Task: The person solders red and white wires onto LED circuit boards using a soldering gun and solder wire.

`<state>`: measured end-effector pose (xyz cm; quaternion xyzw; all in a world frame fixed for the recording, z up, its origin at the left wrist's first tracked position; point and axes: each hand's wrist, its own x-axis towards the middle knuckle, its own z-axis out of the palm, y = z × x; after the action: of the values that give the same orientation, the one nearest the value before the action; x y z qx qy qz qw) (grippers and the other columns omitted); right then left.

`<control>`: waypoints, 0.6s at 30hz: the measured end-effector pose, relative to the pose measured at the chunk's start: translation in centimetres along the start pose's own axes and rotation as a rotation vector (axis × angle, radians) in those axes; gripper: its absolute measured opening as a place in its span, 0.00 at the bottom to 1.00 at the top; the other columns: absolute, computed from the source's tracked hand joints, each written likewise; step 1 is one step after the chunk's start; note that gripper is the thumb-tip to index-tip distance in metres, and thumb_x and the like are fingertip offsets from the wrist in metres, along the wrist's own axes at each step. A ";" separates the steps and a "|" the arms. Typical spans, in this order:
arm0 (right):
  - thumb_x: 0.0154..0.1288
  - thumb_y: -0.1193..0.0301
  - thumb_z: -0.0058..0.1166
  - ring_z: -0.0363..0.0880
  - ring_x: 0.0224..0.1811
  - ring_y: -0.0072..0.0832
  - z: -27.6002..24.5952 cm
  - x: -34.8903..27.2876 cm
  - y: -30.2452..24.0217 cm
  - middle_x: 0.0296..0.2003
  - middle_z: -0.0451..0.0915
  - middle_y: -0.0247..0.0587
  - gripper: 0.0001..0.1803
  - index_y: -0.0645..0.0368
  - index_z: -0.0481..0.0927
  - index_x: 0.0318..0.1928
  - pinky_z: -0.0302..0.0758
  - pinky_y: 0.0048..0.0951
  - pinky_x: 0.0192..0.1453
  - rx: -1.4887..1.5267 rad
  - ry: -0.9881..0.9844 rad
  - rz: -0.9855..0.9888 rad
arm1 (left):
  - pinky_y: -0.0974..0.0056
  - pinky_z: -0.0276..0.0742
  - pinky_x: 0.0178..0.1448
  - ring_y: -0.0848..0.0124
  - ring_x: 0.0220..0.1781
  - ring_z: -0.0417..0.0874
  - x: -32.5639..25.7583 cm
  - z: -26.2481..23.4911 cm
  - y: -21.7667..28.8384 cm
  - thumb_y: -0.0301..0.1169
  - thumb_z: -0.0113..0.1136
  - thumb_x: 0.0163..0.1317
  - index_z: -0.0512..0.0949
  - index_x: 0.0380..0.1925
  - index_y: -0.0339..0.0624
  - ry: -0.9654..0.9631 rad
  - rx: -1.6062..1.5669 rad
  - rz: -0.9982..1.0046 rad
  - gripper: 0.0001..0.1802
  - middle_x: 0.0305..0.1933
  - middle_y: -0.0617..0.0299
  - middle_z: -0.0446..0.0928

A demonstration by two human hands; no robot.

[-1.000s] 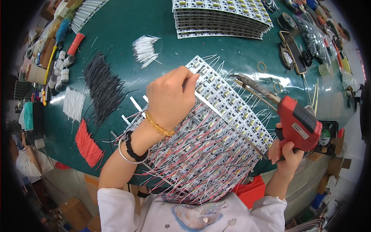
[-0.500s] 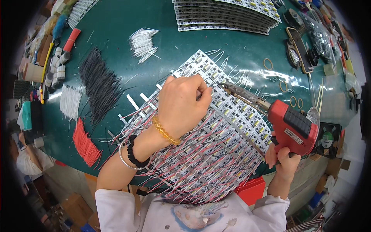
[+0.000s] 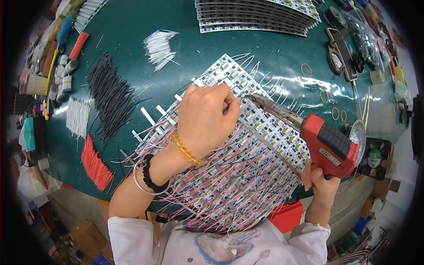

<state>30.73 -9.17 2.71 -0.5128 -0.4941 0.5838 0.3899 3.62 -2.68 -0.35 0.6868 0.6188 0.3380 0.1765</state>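
My right hand is wrapped round the grip of a red and black soldering gun. The gun's long, dark-crusted tip points left and comes down over a white circuit board panel, close beside my left fingers. Whether the tip touches the board I cannot tell. My left hand is closed in a pinch above the panel's upper middle, back of the hand up; whatever its fingers hold is hidden. Red and white wires stick out in rows from the nearer part of the panel.
Left on the green table lie bundles of black wires, red wires and white wires. A stack of boards stands at the back. Rubber bands and a black-cased spool are at right.
The soldering gun has shifted slightly left, its tip now nearer my left fingers. My left hand keeps its pinch at nearly the same spot; the whole view has drifted a little.
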 end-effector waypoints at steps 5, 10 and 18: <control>0.59 0.52 0.57 0.62 0.08 0.21 1.1 0.4 -0.7 0.10 0.65 0.34 0.35 0.76 0.65 0.49 0.60 0.22 0.14 -0.025 0.063 -0.094 | 0.65 0.63 0.35 0.70 0.18 0.73 -0.1 0.1 0.0 0.30 0.62 0.51 0.76 0.17 0.41 0.006 0.002 0.006 0.09 0.15 0.64 0.74; 0.60 0.53 0.56 0.61 0.07 0.20 0.9 0.2 -0.3 0.10 0.65 0.33 0.36 0.76 0.65 0.51 0.60 0.22 0.14 -0.005 0.085 -0.078 | 0.65 0.63 0.34 0.70 0.18 0.73 0.0 0.2 0.0 0.31 0.62 0.51 0.76 0.17 0.41 0.013 0.006 0.013 0.09 0.15 0.64 0.74; 0.55 0.81 0.52 0.68 0.14 0.21 0.5 0.2 -0.5 0.18 0.71 0.37 0.24 0.69 0.65 0.54 0.65 0.23 0.16 0.067 0.060 0.078 | 0.66 0.63 0.34 0.70 0.17 0.73 -0.1 0.0 -0.1 0.31 0.62 0.51 0.76 0.17 0.40 0.015 -0.001 0.028 0.09 0.15 0.64 0.74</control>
<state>30.16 -8.91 3.18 -0.5357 -0.4418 0.5991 0.3987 3.57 -2.71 -0.45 0.6927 0.6103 0.3460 0.1673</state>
